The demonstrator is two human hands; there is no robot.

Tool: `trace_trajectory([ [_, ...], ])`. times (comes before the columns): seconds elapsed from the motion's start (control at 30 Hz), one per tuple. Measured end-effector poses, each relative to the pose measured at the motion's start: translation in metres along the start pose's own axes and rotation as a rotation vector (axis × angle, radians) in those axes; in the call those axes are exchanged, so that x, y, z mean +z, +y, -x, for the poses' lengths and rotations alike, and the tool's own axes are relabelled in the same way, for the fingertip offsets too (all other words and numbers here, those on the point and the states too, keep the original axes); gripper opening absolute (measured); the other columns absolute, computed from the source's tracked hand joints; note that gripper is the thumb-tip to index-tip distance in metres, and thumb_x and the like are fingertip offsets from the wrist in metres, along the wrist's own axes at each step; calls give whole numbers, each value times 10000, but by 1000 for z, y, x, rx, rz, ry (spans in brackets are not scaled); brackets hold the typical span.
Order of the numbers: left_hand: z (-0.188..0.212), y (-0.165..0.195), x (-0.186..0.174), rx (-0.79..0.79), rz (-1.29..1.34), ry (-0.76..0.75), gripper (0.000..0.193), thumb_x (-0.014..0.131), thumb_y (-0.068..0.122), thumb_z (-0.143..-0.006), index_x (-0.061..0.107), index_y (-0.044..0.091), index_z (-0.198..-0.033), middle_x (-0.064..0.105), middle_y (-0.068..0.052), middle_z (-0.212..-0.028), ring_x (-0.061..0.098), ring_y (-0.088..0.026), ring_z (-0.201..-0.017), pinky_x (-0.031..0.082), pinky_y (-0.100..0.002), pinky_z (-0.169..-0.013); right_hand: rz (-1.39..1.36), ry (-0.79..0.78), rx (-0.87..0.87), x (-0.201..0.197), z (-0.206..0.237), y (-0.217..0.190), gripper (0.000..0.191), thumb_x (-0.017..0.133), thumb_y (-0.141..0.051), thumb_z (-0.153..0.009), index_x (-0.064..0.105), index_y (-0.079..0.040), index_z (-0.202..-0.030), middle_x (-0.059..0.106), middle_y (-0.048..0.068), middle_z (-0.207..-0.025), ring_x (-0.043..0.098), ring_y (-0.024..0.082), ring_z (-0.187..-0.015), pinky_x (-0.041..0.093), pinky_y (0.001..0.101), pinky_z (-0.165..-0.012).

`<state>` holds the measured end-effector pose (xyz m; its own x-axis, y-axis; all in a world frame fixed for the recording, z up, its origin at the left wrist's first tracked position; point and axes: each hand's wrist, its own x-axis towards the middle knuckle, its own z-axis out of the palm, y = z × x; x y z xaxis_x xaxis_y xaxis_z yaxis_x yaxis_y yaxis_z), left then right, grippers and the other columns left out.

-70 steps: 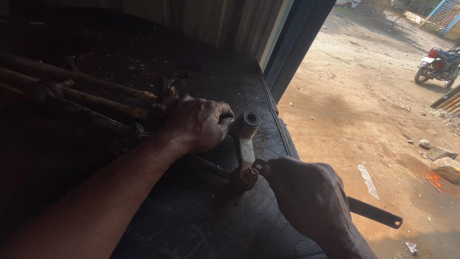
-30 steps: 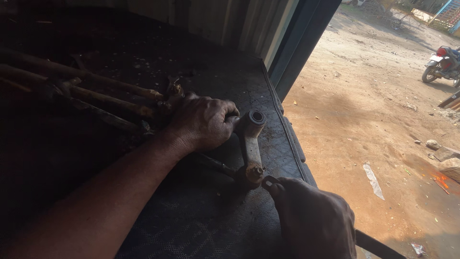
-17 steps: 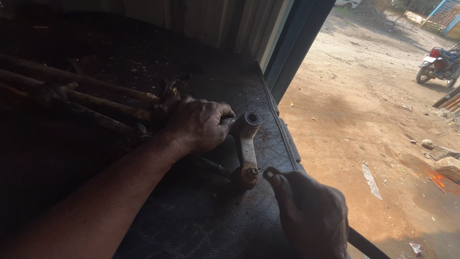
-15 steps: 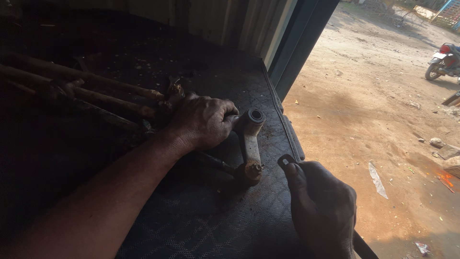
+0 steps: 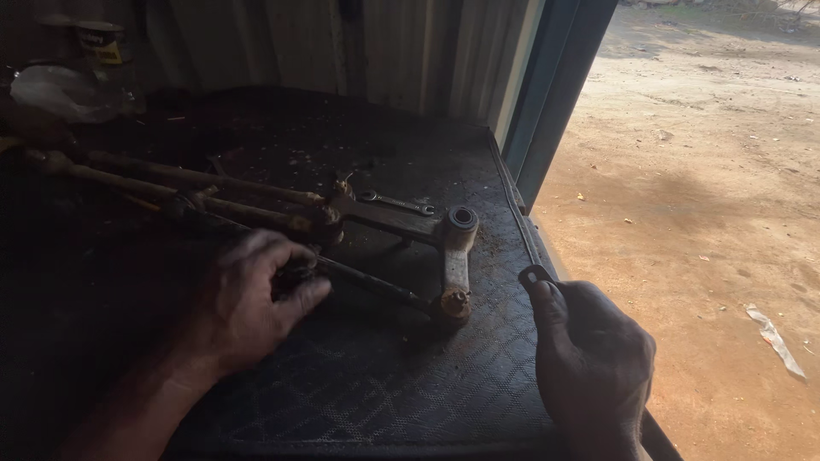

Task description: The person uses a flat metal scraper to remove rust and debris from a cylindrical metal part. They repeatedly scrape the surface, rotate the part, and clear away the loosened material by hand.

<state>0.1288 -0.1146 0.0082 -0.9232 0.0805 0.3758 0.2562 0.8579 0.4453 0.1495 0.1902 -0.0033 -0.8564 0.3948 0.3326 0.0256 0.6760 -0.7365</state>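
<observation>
A rusty metal link arm [image 5: 455, 265] with a round bushing at its far end lies on the dark patterned bench top [image 5: 384, 393]. A thin rod [image 5: 376, 288] runs from its near end toward my left hand [image 5: 256, 303], which rests curled on the rod's other end. My right hand [image 5: 591, 363] is at the bench's right edge, closed on a dark wrench [image 5: 535, 276] whose ring end sticks up above my thumb. A second small wrench [image 5: 397, 203] lies flat behind the link arm.
Several long rusty rods [image 5: 171, 183] lie across the bench's left side. A jar [image 5: 98, 51] and a pale dish [image 5: 60, 90] stand at the back left. A corrugated wall is behind, a dark door post [image 5: 555, 94] at right, sandy ground outside.
My left hand has come off the link arm's bushing and slid left onto the rod. The right hand with the wrench has drawn away from the arm's near end.
</observation>
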Motion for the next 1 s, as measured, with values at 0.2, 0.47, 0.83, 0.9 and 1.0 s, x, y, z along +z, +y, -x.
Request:
trace_trajectory([
  [0.2, 13, -8, 13, -175, 182, 20, 210, 666, 163, -918, 700, 73, -1105, 724, -81, -1031, 746, -173, -910, 641, -341, -766, -109, 12, -10, -5, 2, -1, 312, 672, -396, -950, 802, -117, -904, 710, 53, -591, 653, 175, -528, 506, 388, -573],
  [0.47, -43, 70, 48, 345, 423, -110, 177, 670, 96, -931, 732, 102, -1097, 739, -22, -1049, 736, -154, -992, 612, -306, -861, -34, 1, -23, -6, -3, -1, 408, 669, -467, -967, 779, -93, -845, 705, 65, -606, 667, 196, -554, 515, 406, -617],
  [0.83, -9, 87, 49, 157, 260, -163, 178, 674, 145, -935, 774, 114, -1078, 703, -40, -939, 744, -175, -863, 615, -310, -762, 24, -63, -37, -4, -4, -5, 367, 646, -484, -947, 791, -149, -915, 720, 82, -617, 706, 216, -582, 527, 427, -628],
  [0.9, 5, 91, 45, 107, 287, -170, 177, 672, 149, -933, 767, 98, -1073, 712, -32, -934, 750, -160, -849, 631, -305, -745, 37, -57, -42, -4, -4, -6, 370, 652, -486, -936, 789, -144, -902, 723, 79, -620, 706, 213, -582, 527, 427, -625],
  [1.0, 35, 88, 37, 365, 397, -258, 162, 688, 132, -935, 789, 86, -1053, 729, -41, -963, 750, -167, -914, 634, -311, -772, 38, -49, -39, -4, -3, -6, 374, 659, -492, -923, 785, -141, -885, 722, 76, -621, 706, 213, -573, 527, 424, -618],
])
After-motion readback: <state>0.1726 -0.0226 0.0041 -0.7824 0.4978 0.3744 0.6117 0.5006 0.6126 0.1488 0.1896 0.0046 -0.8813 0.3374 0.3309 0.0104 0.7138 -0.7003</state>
